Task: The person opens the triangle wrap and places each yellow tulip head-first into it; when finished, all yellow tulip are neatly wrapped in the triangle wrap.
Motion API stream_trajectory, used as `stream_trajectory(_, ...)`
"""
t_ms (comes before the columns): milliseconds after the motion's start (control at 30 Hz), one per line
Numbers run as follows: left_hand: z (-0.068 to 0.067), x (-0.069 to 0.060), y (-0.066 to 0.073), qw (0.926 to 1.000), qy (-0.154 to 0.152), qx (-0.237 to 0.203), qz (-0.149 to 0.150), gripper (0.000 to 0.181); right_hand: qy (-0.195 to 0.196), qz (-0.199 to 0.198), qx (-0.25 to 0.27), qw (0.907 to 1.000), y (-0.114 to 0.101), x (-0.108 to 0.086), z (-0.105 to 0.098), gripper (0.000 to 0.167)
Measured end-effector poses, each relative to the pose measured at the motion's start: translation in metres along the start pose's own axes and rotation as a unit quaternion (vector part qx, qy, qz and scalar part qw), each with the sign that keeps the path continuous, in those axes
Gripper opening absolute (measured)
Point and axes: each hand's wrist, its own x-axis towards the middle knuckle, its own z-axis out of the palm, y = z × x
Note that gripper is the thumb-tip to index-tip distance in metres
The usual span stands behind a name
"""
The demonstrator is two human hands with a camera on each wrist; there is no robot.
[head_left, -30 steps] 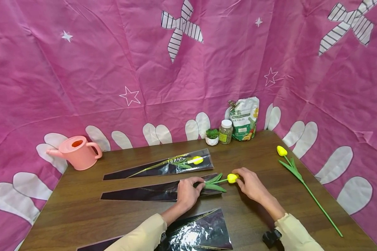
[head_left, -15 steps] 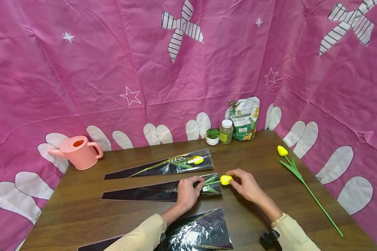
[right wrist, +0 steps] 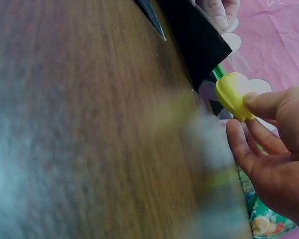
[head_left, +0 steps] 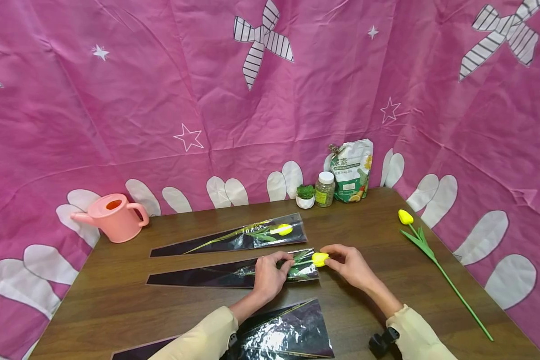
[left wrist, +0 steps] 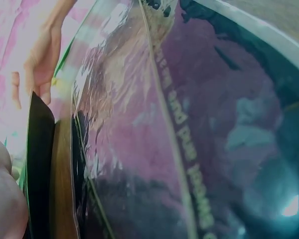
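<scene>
In the head view a yellow tulip [head_left: 320,259] lies with its leaves and stem inside the middle black-and-clear flower sleeve [head_left: 193,279]; most of its bloom sticks out at the wide right end. My right hand [head_left: 352,266] pinches the bloom between thumb and fingers, which the right wrist view also shows on the yellow petals [right wrist: 229,94]. My left hand [head_left: 269,275] grips the sleeve near its mouth, thumb and forefinger together; its other fingers are partly hidden. A second sleeve [head_left: 173,250] behind holds another yellow tulip [head_left: 285,230].
A third flower sleeve [head_left: 292,325] lies in front, under the left forearm. At right rests a loose yellow tulip [head_left: 445,274]. Along the back stand a pink watering can [head_left: 119,222], a small potted plant [head_left: 305,200], a jar [head_left: 325,192] and a white-green bag [head_left: 353,172].
My right hand has moved left with the tulip, sliding its leaves into the sleeve and bringing the bloom to the mouth. My left hand has stayed in place on the sleeve.
</scene>
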Motion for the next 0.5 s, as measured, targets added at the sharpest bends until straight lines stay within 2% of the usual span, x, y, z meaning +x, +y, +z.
stream_trajectory(233, 0.002, 0.000, 0.005, 0.9999, -0.005, -0.004, -0.010, 0.008, -0.027, 0.036, 0.062, 0.9971, -0.002, 0.001, 0.007, 0.023)
stream_trajectory(367, 0.002, 0.000, 0.008, 0.9999, -0.004, 0.002, -0.014, 0.008, -0.036, 0.041, 0.082, 0.9951, -0.003, 0.002, 0.010, 0.021)
stream_trajectory(500, 0.002, 0.000, 0.009, 0.9999, -0.002, 0.008, -0.011, 0.008, -0.057, 0.057, 0.138, 0.9872, -0.006, 0.003, 0.011, 0.020)
